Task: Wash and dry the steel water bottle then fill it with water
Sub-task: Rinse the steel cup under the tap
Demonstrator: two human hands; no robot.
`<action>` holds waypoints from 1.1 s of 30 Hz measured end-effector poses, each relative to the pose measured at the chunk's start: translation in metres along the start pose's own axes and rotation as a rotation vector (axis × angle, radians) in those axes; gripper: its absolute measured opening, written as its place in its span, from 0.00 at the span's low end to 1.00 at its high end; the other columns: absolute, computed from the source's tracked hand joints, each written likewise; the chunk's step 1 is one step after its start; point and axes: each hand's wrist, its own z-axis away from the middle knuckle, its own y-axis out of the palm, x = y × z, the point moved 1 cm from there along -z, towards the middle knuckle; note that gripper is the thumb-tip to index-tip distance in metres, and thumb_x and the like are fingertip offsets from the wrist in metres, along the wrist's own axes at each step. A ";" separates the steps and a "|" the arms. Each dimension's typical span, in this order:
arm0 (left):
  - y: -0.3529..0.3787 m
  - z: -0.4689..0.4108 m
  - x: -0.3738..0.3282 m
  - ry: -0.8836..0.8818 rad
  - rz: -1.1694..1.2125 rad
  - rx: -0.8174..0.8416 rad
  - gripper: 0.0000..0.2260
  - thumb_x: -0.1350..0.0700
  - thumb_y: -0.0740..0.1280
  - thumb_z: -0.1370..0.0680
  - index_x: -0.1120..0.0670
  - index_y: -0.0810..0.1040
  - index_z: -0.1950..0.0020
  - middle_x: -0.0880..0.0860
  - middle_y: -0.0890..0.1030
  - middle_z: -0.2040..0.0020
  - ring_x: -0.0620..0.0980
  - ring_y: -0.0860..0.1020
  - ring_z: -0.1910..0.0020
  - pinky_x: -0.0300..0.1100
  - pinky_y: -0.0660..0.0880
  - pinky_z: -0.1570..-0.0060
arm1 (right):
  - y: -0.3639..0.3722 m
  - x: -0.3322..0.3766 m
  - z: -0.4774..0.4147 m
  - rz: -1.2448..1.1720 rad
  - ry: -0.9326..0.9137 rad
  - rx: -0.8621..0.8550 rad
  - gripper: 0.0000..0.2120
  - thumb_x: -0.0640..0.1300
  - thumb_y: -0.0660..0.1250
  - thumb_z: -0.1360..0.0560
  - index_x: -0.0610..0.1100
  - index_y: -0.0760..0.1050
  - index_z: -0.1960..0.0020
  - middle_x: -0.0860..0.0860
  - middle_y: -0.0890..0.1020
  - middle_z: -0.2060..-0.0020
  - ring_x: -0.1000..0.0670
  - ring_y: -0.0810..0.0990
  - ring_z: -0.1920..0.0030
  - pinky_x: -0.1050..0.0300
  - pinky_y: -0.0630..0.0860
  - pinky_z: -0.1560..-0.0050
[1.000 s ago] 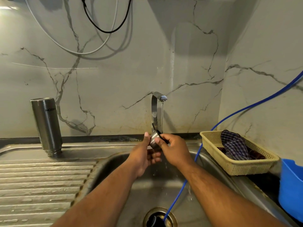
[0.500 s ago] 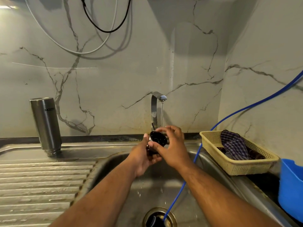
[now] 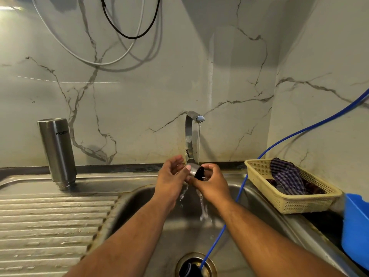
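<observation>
The steel water bottle (image 3: 57, 151) stands upside down, mouth down, on the drainboard at the back left, away from both hands. Its steel cap (image 3: 196, 171), black on the inside, is under the thin stream from the tap (image 3: 192, 134). My right hand (image 3: 212, 183) grips the cap over the sink basin (image 3: 139, 206). My left hand (image 3: 170, 179) touches the cap's steel side with its thumb, fingers loosely spread. Water runs off the cap and both hands into the basin.
A yellow plastic basket (image 3: 299, 202) with a checked cloth (image 3: 287, 176) sits on the right rim. A blue hose (image 3: 231, 212) runs from the right wall into the drain (image 3: 195, 265). A blue container (image 3: 355, 230) stands at far right. The ribbed drainboard (image 3: 50, 226) lies left.
The cap has been turned in my hands: its black inside faced me half a second ago, now it faces right. My left fingers have opened out. More water falls from the cap.
</observation>
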 end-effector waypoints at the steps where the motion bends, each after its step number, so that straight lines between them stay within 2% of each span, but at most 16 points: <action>1: 0.002 0.002 -0.001 -0.005 -0.052 0.019 0.17 0.54 0.71 0.20 0.49 0.76 0.32 0.46 0.81 0.40 0.41 0.78 0.41 0.32 0.74 0.51 | 0.001 -0.002 -0.001 -0.127 0.045 0.006 0.30 0.52 0.83 0.35 0.55 0.70 0.40 0.55 0.80 0.45 0.51 0.80 0.45 0.55 0.80 0.46; 3: 0.007 0.009 -0.002 -0.095 -0.063 0.094 0.15 0.46 0.68 0.19 0.49 0.77 0.34 0.48 0.83 0.43 0.44 0.82 0.46 0.35 0.76 0.54 | 0.003 -0.005 -0.003 -0.298 0.098 0.010 0.27 0.47 0.83 0.34 0.56 0.70 0.44 0.51 0.82 0.45 0.48 0.83 0.46 0.47 0.82 0.43; 4: 0.008 0.013 -0.001 -0.123 -0.052 0.135 0.14 0.44 0.67 0.19 0.48 0.78 0.36 0.49 0.85 0.46 0.45 0.83 0.48 0.36 0.78 0.55 | 0.004 -0.005 -0.003 -0.308 0.100 0.008 0.26 0.44 0.82 0.33 0.56 0.70 0.43 0.50 0.82 0.45 0.48 0.83 0.47 0.47 0.83 0.44; 6: 0.008 0.013 0.001 -0.046 -0.106 0.164 0.11 0.47 0.67 0.18 0.46 0.78 0.37 0.47 0.85 0.47 0.42 0.83 0.48 0.32 0.77 0.55 | 0.002 -0.003 -0.002 -0.194 0.072 -0.006 0.26 0.41 0.79 0.30 0.53 0.70 0.40 0.51 0.81 0.45 0.50 0.83 0.48 0.49 0.83 0.46; 10: 0.006 0.009 -0.002 0.105 -0.321 0.209 0.26 0.56 0.72 0.21 0.42 0.69 0.25 0.44 0.75 0.36 0.42 0.76 0.41 0.31 0.74 0.52 | -0.004 -0.006 -0.002 0.016 0.013 0.009 0.29 0.41 0.77 0.27 0.53 0.68 0.32 0.54 0.79 0.43 0.55 0.80 0.48 0.62 0.77 0.56; 14: 0.008 0.010 -0.002 0.086 -0.319 0.234 0.30 0.56 0.71 0.21 0.43 0.65 0.22 0.44 0.75 0.34 0.39 0.76 0.41 0.32 0.73 0.46 | -0.003 -0.007 -0.002 0.103 -0.056 -0.004 0.27 0.45 0.76 0.25 0.52 0.70 0.29 0.53 0.80 0.39 0.53 0.80 0.44 0.64 0.75 0.52; 18: 0.005 0.006 0.004 -0.007 -0.302 0.283 0.30 0.47 0.71 0.22 0.46 0.66 0.21 0.46 0.79 0.34 0.43 0.76 0.35 0.47 0.72 0.30 | -0.003 -0.007 -0.005 0.294 -0.136 -0.119 0.31 0.56 0.78 0.29 0.48 0.73 0.31 0.51 0.74 0.37 0.51 0.75 0.39 0.57 0.76 0.42; 20: 0.005 0.007 0.009 -0.045 -0.326 0.294 0.34 0.40 0.70 0.26 0.45 0.67 0.22 0.47 0.77 0.31 0.46 0.75 0.33 0.51 0.69 0.27 | -0.003 -0.009 -0.005 0.326 -0.110 -0.092 0.27 0.53 0.78 0.28 0.46 0.75 0.33 0.50 0.78 0.39 0.52 0.77 0.44 0.59 0.77 0.46; 22: 0.007 0.010 0.007 -0.043 -0.296 0.293 0.31 0.38 0.68 0.23 0.44 0.67 0.22 0.47 0.75 0.29 0.46 0.72 0.31 0.47 0.67 0.28 | -0.004 -0.008 -0.002 0.311 -0.104 -0.083 0.23 0.49 0.77 0.27 0.46 0.76 0.35 0.48 0.80 0.40 0.52 0.78 0.46 0.65 0.74 0.52; 24: 0.008 0.012 0.004 -0.036 -0.198 0.287 0.26 0.39 0.64 0.19 0.43 0.67 0.22 0.44 0.74 0.29 0.45 0.70 0.30 0.47 0.64 0.28 | -0.006 0.000 -0.003 0.267 -0.167 -0.166 0.26 0.50 0.77 0.27 0.47 0.74 0.33 0.50 0.76 0.39 0.52 0.77 0.44 0.64 0.74 0.48; 26: 0.009 0.015 0.002 -0.069 -0.141 0.252 0.22 0.37 0.57 0.17 0.43 0.71 0.25 0.45 0.74 0.29 0.46 0.70 0.30 0.50 0.64 0.26 | -0.007 0.006 -0.003 0.228 -0.210 -0.188 0.28 0.54 0.77 0.28 0.49 0.73 0.31 0.53 0.74 0.39 0.52 0.76 0.43 0.61 0.75 0.44; 28: 0.009 0.017 0.007 -0.146 -0.104 0.194 0.21 0.40 0.51 0.15 0.45 0.78 0.33 0.49 0.80 0.37 0.47 0.75 0.35 0.50 0.68 0.30 | -0.004 -0.001 -0.002 0.308 -0.156 -0.110 0.27 0.54 0.78 0.29 0.50 0.75 0.34 0.53 0.76 0.40 0.53 0.78 0.43 0.59 0.76 0.44; 30: 0.007 0.019 0.014 -0.245 -0.102 0.133 0.22 0.42 0.50 0.14 0.50 0.79 0.36 0.52 0.83 0.44 0.51 0.79 0.42 0.50 0.72 0.35 | -0.005 -0.012 -0.001 0.413 -0.097 -0.056 0.25 0.53 0.79 0.31 0.51 0.77 0.36 0.53 0.80 0.42 0.52 0.80 0.43 0.56 0.78 0.43; 33: 0.004 0.014 0.022 -0.310 -0.091 0.069 0.20 0.47 0.52 0.13 0.55 0.79 0.36 0.58 0.84 0.46 0.57 0.83 0.45 0.54 0.79 0.39 | -0.013 -0.007 -0.004 0.406 -0.154 -0.158 0.31 0.54 0.79 0.30 0.50 0.73 0.31 0.52 0.75 0.39 0.55 0.74 0.43 0.62 0.74 0.46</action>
